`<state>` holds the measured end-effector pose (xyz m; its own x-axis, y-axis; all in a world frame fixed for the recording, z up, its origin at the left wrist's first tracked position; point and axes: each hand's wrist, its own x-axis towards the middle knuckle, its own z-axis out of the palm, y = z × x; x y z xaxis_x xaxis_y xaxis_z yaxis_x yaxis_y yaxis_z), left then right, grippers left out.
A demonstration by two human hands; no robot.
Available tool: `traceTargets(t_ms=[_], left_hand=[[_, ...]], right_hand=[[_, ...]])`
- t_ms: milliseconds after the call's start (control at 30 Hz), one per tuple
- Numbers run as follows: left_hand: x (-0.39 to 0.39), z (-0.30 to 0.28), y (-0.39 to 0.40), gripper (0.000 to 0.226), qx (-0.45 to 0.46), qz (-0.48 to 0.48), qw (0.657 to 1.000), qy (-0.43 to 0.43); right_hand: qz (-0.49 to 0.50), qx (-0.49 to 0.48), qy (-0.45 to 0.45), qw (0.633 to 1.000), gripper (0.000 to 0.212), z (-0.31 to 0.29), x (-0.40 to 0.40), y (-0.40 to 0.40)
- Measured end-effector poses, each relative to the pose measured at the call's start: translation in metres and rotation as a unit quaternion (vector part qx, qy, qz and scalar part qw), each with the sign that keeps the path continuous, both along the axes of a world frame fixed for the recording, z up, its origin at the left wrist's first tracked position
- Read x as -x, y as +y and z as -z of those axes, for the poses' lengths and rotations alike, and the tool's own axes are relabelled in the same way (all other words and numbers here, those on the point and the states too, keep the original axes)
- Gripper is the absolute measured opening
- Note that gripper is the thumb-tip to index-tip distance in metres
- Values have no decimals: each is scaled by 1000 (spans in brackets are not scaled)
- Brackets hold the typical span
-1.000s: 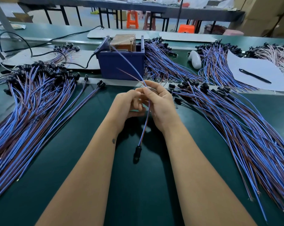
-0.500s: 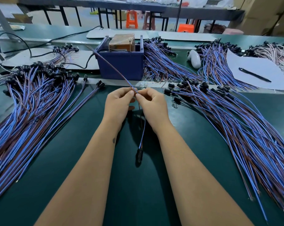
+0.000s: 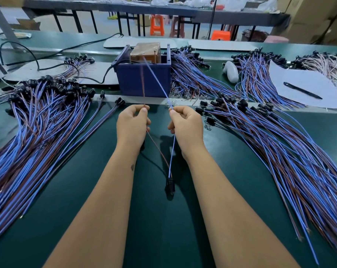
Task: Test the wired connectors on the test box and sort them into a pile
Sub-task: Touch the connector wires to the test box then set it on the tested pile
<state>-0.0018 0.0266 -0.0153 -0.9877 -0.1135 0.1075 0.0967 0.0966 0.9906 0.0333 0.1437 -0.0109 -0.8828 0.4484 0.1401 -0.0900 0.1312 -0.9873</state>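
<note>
Black connector (image 3: 170, 183) hung low between forearms over bench (image 3: 67, 200); 2 wires split upward. Brown wire (image 3: 143, 82) pinched by left hand (image 3: 132, 127), blue wire (image 3: 157, 82) by right hand (image 3: 187, 127). Free ends aimed forward at test box (image 3: 144, 82), equally near both hands.

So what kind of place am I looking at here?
Most likely a factory assembly or testing line: big piles of blue and brown wired connectors cover a long green workbench, a blue test box sits among them, and more benches and stacked cardboard cartons stand behind.
</note>
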Motion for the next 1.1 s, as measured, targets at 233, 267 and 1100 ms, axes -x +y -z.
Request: traceTargets(t_ms=[233,267,1100], left_hand=[[4,4,-3,21,30,-25,999,17],[4,4,-4,21,27,-31,999,19],[15,8,-13,14,-55,-128,990,3]], right_hand=[[4,10,-4,1000,18,-2,-2,1],[2,8,-6,1000,17,-2,-2,1],[20,-22,-16,999,18,-1,-2,-2]])
